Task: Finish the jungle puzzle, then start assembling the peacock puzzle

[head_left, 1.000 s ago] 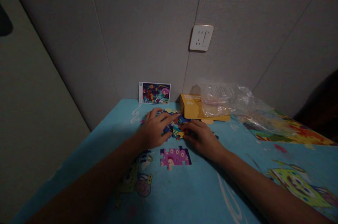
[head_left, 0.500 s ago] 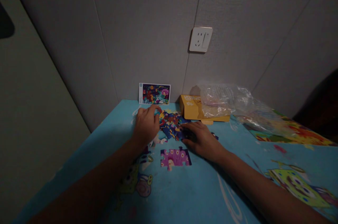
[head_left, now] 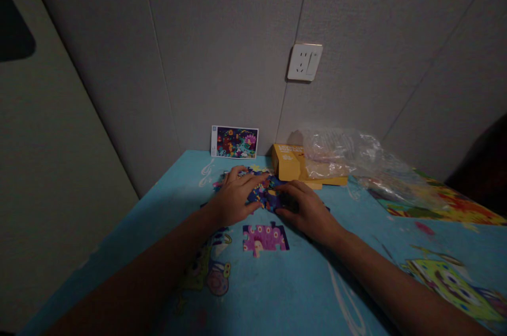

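My left hand lies over a cluster of dark, colourful jigsaw puzzle pieces, its fingers stretched out to the right across them. On the right side of the same cluster rests my right hand, thumb and fingers curved but apart, touching the pieces' edge. Both hands cover part of the pieces. Nearer to me, a joined pink puzzle section with ring-like spots lies by itself. Behind the hands, a small picture card with a similar colourful scene leans against the wall.
A yellow box stands at the back, with a clear plastic bag draped over its right part. An orange and green printed sheet lies at the right. The blue cartoon tablecloth meets a grey wall with a socket.
My left hand has moved right and flattened, its fingers now reaching over the puzzle cluster. My right hand stays nearly in place. The view has shifted slightly.
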